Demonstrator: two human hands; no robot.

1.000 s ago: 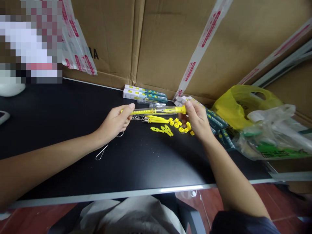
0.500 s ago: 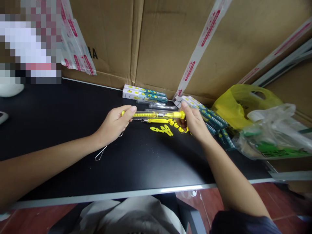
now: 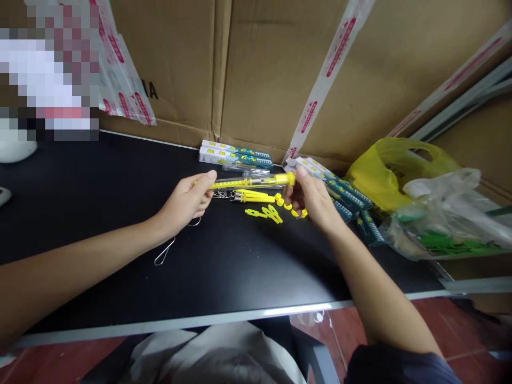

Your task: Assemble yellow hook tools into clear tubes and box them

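In front of me, above the black table, is a clear-tubed tubular spring scale with yellow inner parts, its right end slightly raised. My left hand is closed round its left end, and wire hooks show below that hand. At the other end, the thumb and fingers of my right hand pinch the yellow cap. Beneath the scale lie yellow rods with metal ends, flat yellow tabs and small round yellow caps. Clear tubes lie behind.
Printed boxes stand against the cardboard at the back. More boxes are stacked at the right, beside a yellow plastic bag and a clear bag. The table's front edge runs just before my lap.
The spring scale has tilted, its right end rising and shifting a little left. Both hands have moved slightly left, and still hold it.
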